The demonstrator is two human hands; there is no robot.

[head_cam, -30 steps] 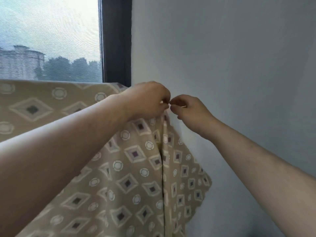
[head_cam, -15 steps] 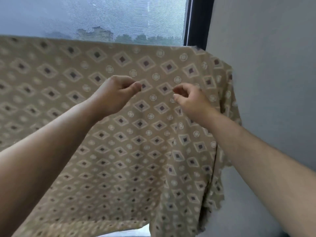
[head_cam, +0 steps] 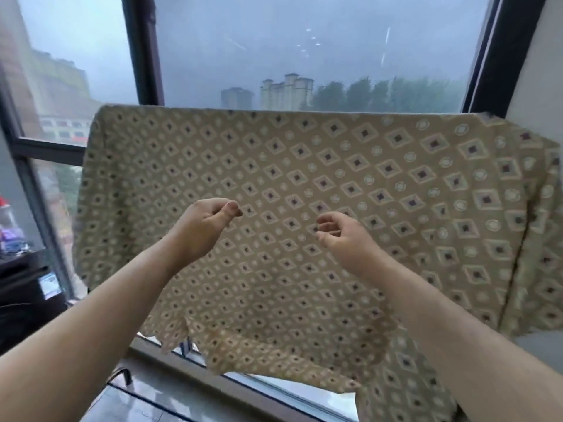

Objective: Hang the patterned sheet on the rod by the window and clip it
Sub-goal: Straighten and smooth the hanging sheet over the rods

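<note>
hands [head_cam: 274,229] apart now — sheet [head_cam: 396,178] released

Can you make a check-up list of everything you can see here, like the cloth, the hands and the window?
Surface: grey sill below the window, bare where it shows.
Job's things: patterned sheet draped over the rod, which it hides; no clip seen.
Clutter: dark shelf with small blurred items at far left.
Hands: left hand and right hand loosely curled before the sheet, holding nothing.
Cables: nothing seen.
Surroundings: dark-framed window, hazy towers and trees outside; pale wall at right.
</note>
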